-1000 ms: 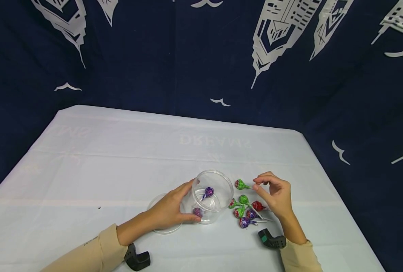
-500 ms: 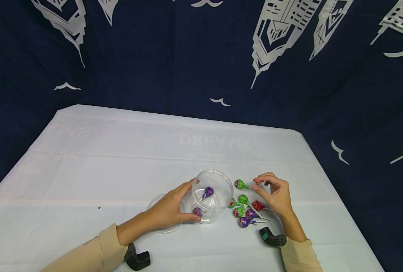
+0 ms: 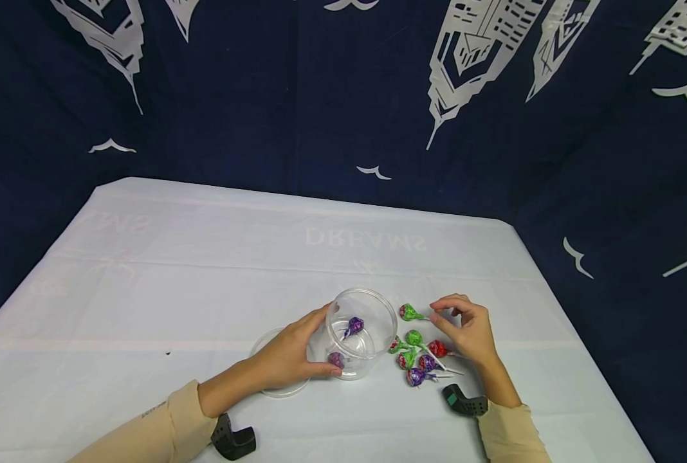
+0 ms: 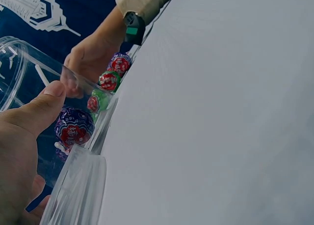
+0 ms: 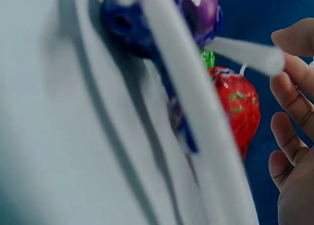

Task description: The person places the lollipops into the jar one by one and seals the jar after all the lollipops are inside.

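My left hand grips a clear plastic jar, thumb and fingers spread round its side. A purple-wrapped lollipop shows through the jar's mouth, and a second purple shape shows through its lower wall. To the right, my right hand pinches the stick end of a green-wrapped lollipop between thumb and forefinger. Other lollipops lie just below it: green ones, a red one and purple ones. In the right wrist view a blurred white stick crosses close to the camera.
A clear round lid lies left of the jar, partly hidden under my left hand. Both stand on a white cloth-covered table. A dark blue cloth with white building prints hangs behind the far edge. A tiny dark speck lies at left.
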`<control>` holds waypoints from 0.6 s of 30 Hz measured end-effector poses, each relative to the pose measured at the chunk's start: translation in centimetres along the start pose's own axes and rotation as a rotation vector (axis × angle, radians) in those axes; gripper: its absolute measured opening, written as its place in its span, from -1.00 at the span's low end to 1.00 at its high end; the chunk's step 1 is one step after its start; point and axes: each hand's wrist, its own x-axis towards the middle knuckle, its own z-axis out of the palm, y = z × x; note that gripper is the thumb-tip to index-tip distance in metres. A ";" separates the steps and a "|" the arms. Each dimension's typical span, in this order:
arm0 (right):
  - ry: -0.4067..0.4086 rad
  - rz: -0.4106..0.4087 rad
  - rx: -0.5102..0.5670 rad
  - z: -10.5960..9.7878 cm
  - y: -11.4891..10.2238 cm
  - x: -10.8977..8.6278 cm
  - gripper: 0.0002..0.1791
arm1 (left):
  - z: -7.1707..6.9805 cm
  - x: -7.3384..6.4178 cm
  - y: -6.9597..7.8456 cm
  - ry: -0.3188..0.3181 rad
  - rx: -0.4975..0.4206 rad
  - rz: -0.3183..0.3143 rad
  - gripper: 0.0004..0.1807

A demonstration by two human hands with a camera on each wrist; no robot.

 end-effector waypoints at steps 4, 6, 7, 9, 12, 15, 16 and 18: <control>-0.006 0.048 -0.054 0.0 0.2 -0.1 -0.78 | 0.0 0.0 0.0 -0.001 0.004 -0.005 0.16; -0.009 0.067 -0.077 -0.1 0.4 -0.1 -0.77 | 0.0 0.0 -0.1 0.000 0.005 -0.003 0.16; -0.011 0.075 -0.089 -0.1 0.5 -0.2 -0.77 | 0.0 0.0 -0.1 0.001 0.006 -0.001 0.16; -0.017 0.087 -0.114 -0.2 0.8 -0.2 -0.77 | 0.0 0.0 -0.1 0.002 0.008 0.004 0.16; -0.031 0.112 -0.162 -0.4 1.1 -0.3 -0.79 | 0.0 0.0 -0.1 0.003 0.012 0.005 0.16; -0.056 0.151 -0.218 -0.5 1.1 -0.4 -0.79 | 0.0 0.0 -0.1 0.003 0.011 0.002 0.16; -0.067 0.166 -0.226 -0.5 1.0 -0.4 -0.79 | 0.0 0.0 -0.1 0.003 0.010 0.001 0.16; -0.090 0.188 -0.244 -0.6 0.9 -0.4 -0.80 | 0.0 0.0 -0.1 0.003 0.008 0.000 0.16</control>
